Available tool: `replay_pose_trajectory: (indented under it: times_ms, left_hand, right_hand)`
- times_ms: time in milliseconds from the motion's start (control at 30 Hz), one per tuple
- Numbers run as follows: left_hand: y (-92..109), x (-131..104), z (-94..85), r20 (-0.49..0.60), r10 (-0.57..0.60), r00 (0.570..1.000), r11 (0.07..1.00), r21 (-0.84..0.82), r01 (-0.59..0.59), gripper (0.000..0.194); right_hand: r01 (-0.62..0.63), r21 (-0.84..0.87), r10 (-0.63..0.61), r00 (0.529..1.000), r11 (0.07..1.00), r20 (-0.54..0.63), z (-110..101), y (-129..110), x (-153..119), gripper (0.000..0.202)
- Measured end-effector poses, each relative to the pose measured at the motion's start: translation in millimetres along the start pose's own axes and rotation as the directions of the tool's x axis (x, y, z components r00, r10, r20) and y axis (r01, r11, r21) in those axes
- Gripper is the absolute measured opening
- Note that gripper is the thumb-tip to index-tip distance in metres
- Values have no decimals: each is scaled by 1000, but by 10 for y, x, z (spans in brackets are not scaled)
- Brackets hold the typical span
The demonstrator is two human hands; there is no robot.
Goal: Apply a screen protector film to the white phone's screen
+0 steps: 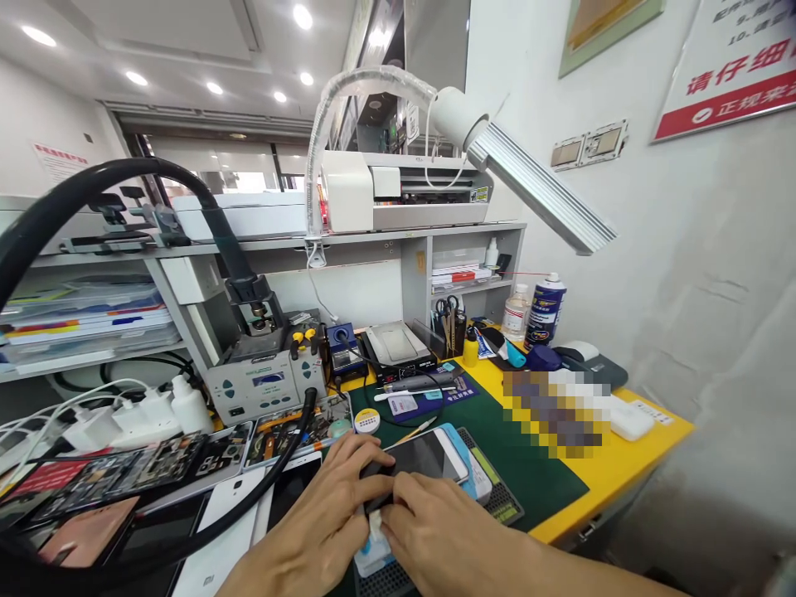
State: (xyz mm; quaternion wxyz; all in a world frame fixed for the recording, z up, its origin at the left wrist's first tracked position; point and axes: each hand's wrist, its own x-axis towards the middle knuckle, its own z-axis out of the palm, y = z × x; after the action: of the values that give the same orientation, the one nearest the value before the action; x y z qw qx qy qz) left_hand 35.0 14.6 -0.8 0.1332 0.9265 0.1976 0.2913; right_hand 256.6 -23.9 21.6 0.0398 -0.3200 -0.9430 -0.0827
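A smartphone [429,454] with a dark screen and white frame lies below me, its near end covered by my hands. My left hand [332,510] has its fingers bent over the phone's near-left part. Close beside it, my right hand [423,518] is closed, fingertips pressed down at the phone's near edge. A small white piece [375,524] shows between the left thumb and the right fingers; what exactly the right fingertips grip is hidden. Under the phone is a light blue and white support [478,477], on a black gridded pad [505,500].
The green mat [547,489] covers part of the yellow table [662,423]. A black hose [274,481] arches across the left, over phone parts and a white phone back [227,522]. Behind stand a rework station [267,381], pen holder [448,327] and spray can [546,313].
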Motion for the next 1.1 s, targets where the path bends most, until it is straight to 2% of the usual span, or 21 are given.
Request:
replay_pose_trajectory:
  times_ms: [133, 267, 367, 533, 733, 967, 1100]
  left_hand:
    - [4, 3, 2, 4, -19, 1000, 999, 44, 19, 58]
    - [66, 41, -22, 12, -35, 999, 995, 89, 34, 61]
    - [121, 63, -46, -1, -74, 997, 991, 109, 73, 60]
    - [189, 105, -97, 39, -133, 990, 988, 83, 130, 63]
    - [256, 165, -82, 41, -239, 970, 963, 135, 232, 70]
    - [283, 193, -122, 99, -223, 970, 963, 174, 204, 73]
    - [214, 191, -116, 111, -189, 976, 968, 187, 166, 71]
  right_hand:
    - [-61, 24, 62, 998, 998, -18, -30, 105, -173, 8]
    - [-182, 125, 194, 977, 975, -91, 5, 263, -391, 17]
    - [-275, 199, 294, 953, 941, -75, 19, 392, -559, 21]
    - [-328, 261, 350, 936, 908, -42, -26, 562, -747, 24]
    - [-360, 310, 380, 925, 880, -2, -79, 681, -781, 28]
    - [-365, 350, 383, 924, 863, 18, -140, 801, -709, 29]
    - [-342, 352, 361, 933, 871, 13, -183, 877, -619, 30]
